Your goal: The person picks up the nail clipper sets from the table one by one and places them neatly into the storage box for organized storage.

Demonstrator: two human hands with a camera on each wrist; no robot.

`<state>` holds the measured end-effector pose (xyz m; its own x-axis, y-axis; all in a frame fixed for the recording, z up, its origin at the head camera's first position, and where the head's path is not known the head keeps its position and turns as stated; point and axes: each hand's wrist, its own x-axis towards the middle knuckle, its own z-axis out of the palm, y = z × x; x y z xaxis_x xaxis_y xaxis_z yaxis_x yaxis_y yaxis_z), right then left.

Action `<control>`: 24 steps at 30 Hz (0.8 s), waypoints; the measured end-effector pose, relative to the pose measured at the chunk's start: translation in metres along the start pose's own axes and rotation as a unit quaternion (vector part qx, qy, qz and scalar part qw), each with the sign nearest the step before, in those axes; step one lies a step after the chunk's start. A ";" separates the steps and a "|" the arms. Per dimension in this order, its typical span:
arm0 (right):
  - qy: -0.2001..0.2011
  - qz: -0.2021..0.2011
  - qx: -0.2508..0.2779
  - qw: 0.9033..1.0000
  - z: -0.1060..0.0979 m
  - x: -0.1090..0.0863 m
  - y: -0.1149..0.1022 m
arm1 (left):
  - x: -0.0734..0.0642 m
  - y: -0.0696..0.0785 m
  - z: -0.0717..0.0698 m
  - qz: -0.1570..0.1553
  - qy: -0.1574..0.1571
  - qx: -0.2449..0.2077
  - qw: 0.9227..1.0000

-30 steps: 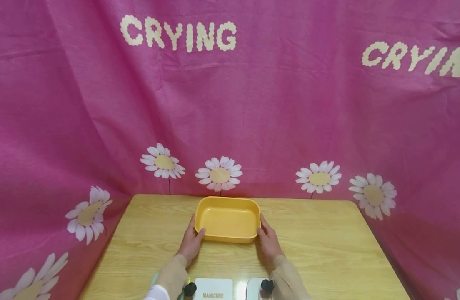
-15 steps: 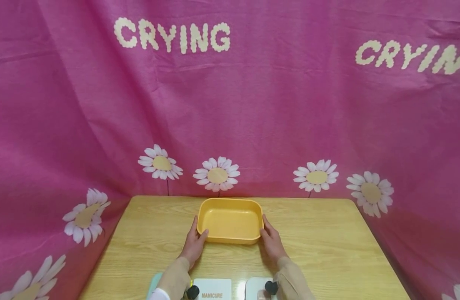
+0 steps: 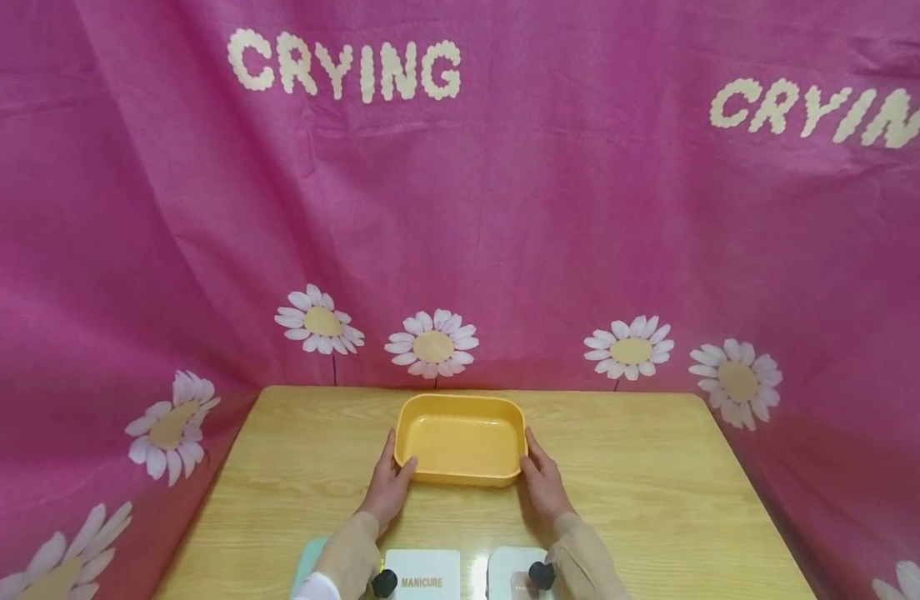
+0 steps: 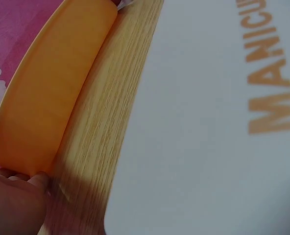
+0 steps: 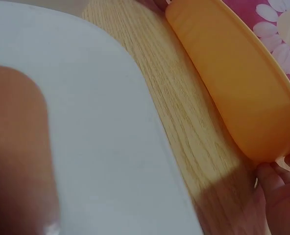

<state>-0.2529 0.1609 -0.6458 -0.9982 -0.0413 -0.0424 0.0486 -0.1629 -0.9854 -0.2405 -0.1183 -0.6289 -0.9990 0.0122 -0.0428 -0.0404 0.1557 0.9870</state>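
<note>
Tray point(image 3: 461, 479) rightward, interior point(image 3: 460, 443) head-view only

Since a second ago, the tray point(image 3: 461, 446) has shifted slightly toward the right edge of the table point(image 3: 640, 467), and the left hand point(image 3: 387, 492) and right hand point(image 3: 547, 487) have moved with it.

Left hand point(image 3: 387, 487) and right hand point(image 3: 546, 485) face each other, gripping.
</note>
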 end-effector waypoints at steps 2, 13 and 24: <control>-0.007 0.006 0.034 0.999 0.000 -0.002 0.001 | -0.001 0.000 0.001 -0.002 -0.005 0.005 1.000; 0.006 0.018 0.083 0.996 0.005 -0.010 0.000 | -0.004 -0.002 -0.002 -0.002 -0.028 0.064 0.998; 0.055 0.008 -0.123 0.991 0.002 -0.025 -0.023 | 0.006 0.017 -0.026 -0.036 -0.049 0.100 0.993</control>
<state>-0.2292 0.1635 -0.6212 -0.9957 0.0682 -0.0633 0.0689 0.0828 -0.9942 -0.2472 -0.1414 -0.6087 -0.9867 0.0875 -0.1369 -0.0978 0.3532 0.9304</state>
